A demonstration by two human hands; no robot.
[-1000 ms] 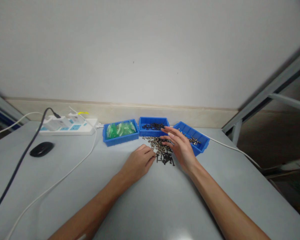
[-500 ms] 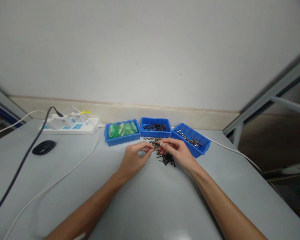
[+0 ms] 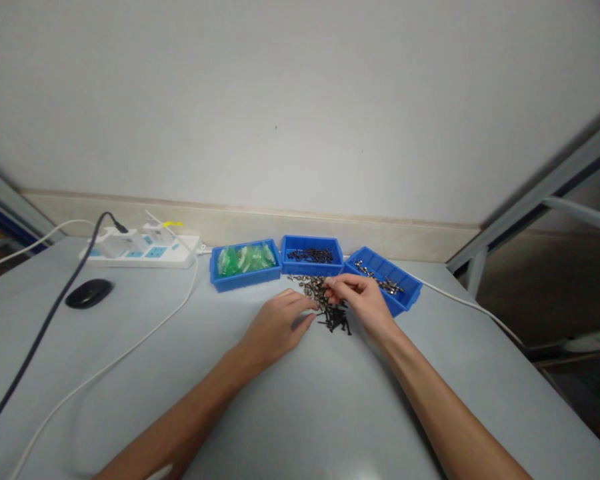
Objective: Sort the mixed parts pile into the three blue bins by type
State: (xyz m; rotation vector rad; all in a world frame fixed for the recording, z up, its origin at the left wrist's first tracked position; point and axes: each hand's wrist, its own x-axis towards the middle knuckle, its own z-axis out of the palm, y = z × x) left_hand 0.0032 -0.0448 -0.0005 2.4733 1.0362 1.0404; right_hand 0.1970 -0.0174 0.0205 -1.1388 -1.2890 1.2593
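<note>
A pile of small metal screws lies on the table between my hands, with silvery screws (image 3: 314, 287) at the back and black screws (image 3: 336, 320) at the front. My left hand (image 3: 280, 323) reaches the pile's left side, thumb and fingers apart, with nothing visible between them. Over the right side of the pile, my right hand (image 3: 361, 299) has thumb and fingertips pinched together. Whatever is in that pinch is too small to make out. Behind the pile stands a blue bin of dark screws (image 3: 312, 269). Beside my right hand is a blue bin of silvery screws (image 3: 405, 303).
A blue bin with green plastic packets (image 3: 245, 283) stands at the left of the row. Farther left are a white power strip (image 3: 183, 253) with plugs, a black mouse (image 3: 89, 293) and loose cables (image 3: 130, 345). A wall (image 3: 300, 133) rises behind the table.
My left hand has moved slightly right and toward the front of the pile, and its pinch has opened. The right hand has shifted slightly right, still pinched.
</note>
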